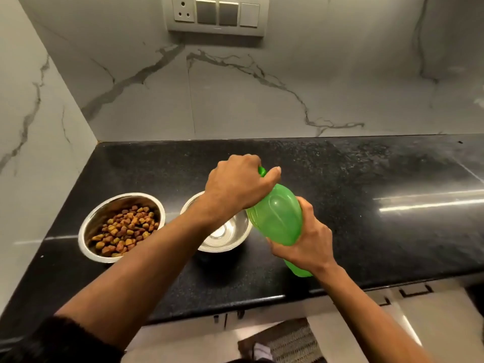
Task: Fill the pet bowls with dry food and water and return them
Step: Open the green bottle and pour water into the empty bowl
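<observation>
Reaching across from the left, left hand (pixel 237 183) curled round the cap of a green bottle (pixel 277 221), right hand (pixel 305 239) gripping its body, bottle tilted beside the bare steel bowl (pixel 230 235), food bowl (pixel 120 226) further left on the black counter (pixel 366 205)

Right hand (pixel 305 239) grips green bottle (pixel 277 218), tilted over black counter (pixel 366 231). Left hand (pixel 235 184) closed round bottle cap (pixel 262 171). Steel bowl of kibble (pixel 121 226) beside empty steel bowl (pixel 227 235). Marble wall (pixel 262 95), switch panel (pixel 217 14) behind.
</observation>
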